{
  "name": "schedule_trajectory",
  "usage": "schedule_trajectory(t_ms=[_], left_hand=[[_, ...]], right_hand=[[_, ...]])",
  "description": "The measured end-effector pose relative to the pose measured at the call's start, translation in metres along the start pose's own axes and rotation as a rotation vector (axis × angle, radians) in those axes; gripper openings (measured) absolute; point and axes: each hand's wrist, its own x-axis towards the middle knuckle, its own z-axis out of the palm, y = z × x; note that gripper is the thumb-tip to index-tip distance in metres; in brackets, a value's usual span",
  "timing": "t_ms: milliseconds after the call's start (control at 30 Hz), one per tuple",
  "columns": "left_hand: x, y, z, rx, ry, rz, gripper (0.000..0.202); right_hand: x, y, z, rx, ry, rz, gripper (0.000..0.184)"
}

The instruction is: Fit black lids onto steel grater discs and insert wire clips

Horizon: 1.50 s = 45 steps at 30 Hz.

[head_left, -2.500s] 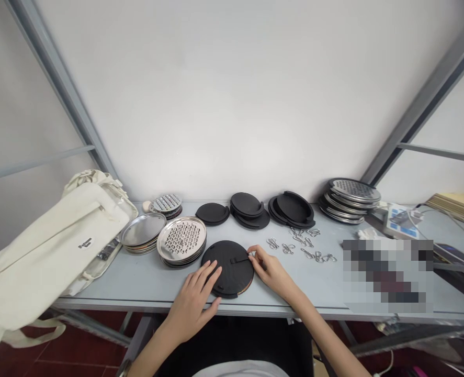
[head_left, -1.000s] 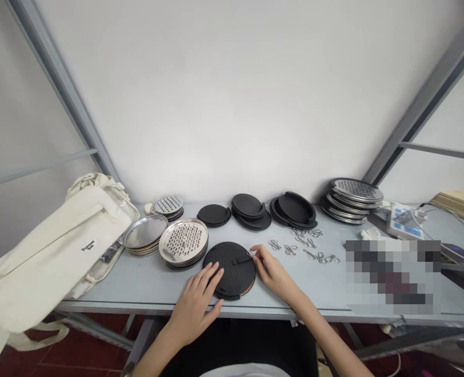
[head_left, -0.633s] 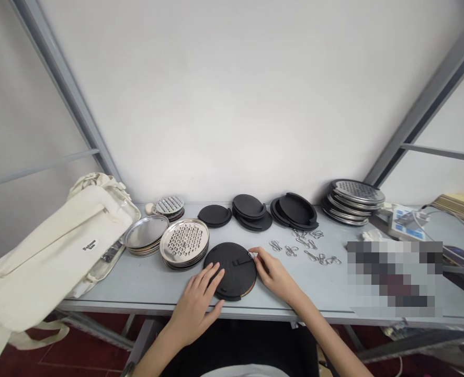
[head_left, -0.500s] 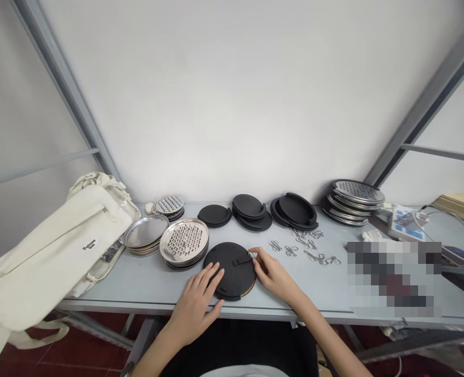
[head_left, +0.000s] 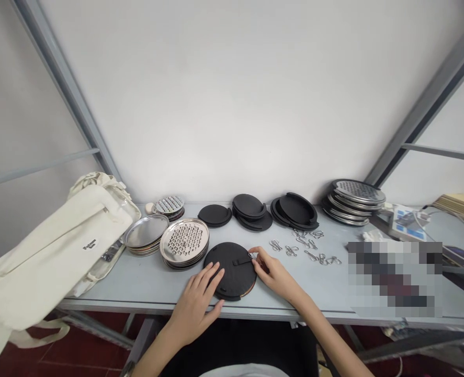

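Observation:
A round black disc (head_left: 232,267) lies flat near the front edge of the grey table (head_left: 145,285). My left hand (head_left: 198,303) rests on the disc's lower left part, fingers stretched out flat. My right hand (head_left: 275,276) is at the disc's right rim, its fingertips pinched on a small metal clip (head_left: 252,255) beside the disc's short black tab. Several loose metal clips (head_left: 304,246) lie just right of that hand.
Stacks of metal plates, one plain (head_left: 144,233) and one perforated (head_left: 184,242), stand left of the disc. Black discs (head_left: 251,210) and grater plates (head_left: 355,199) line the back. A cream bag (head_left: 47,251) hangs over the left end. A blurred patch (head_left: 394,277) lies right.
Nothing has visibly changed apart from a small shift of the camera; both hands stay at the black disc.

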Motion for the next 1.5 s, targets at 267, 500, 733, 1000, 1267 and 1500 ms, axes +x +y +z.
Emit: schedule_trajectory(t_ms=[267,500,733,1000,1267,1500], left_hand=[[-0.0011,0.0003,-0.0011,-0.01,-0.001,0.004,0.061],[-0.0005,0.0009,-0.0013,-0.012,-0.015,-0.002,0.062],[-0.0003,0.0008,-0.0015,-0.013,-0.016,-0.001,0.063],[-0.001,-0.0004,-0.0005,-0.012,-0.027,-0.005,0.062],[-0.0008,0.0006,-0.0013,-0.001,-0.014,0.001,0.062],[-0.0011,0.0002,-0.0015,-0.026,-0.025,-0.003,0.063]], right_hand=[[0.0002,0.0029,0.001,0.006,-0.005,0.001,0.015],[0.0003,0.0018,0.0002,-0.005,-0.002,-0.003,0.015],[0.0002,0.0015,-0.0001,-0.016,-0.004,-0.005,0.013],[0.0001,-0.0008,-0.0009,-0.026,-0.018,-0.011,0.012],[0.0004,0.001,-0.001,-0.008,-0.044,-0.017,0.012],[-0.0012,-0.0002,0.0003,-0.007,-0.001,-0.03,0.015]])
